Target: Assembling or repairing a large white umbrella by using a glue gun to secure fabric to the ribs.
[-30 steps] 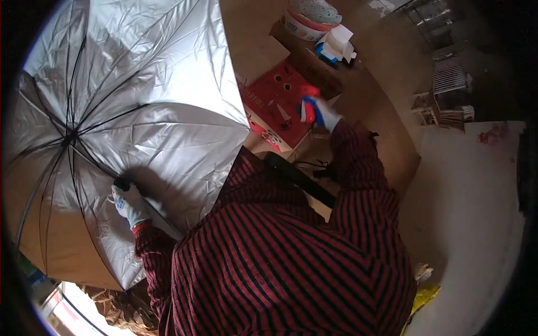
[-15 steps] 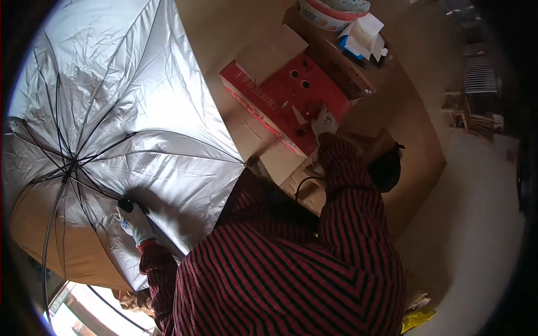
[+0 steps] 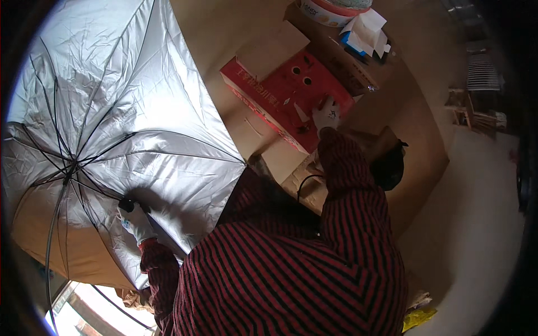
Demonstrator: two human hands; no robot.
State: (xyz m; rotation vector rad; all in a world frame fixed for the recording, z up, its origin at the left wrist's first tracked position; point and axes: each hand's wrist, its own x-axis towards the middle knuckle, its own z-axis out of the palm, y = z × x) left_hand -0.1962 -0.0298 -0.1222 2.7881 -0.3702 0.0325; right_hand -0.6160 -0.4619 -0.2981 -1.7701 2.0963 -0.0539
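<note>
My arms (image 3: 348, 173) stand apart.
My left hand (image 3: 136, 221), eight o'clock, grips the umbrella (image 3: 162, 106); my right hand (image 3: 327, 116), half past one, meets the red box (image 3: 288, 103), grip unclear.

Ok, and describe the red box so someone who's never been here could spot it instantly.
Start with the big open umbrella, silver inside, filling the left of the view. Right of its edge is the red box. Its red top with two round, pale-rimmed dark spots sets it apart from the brown cardboard and small white carton beyond.
</note>
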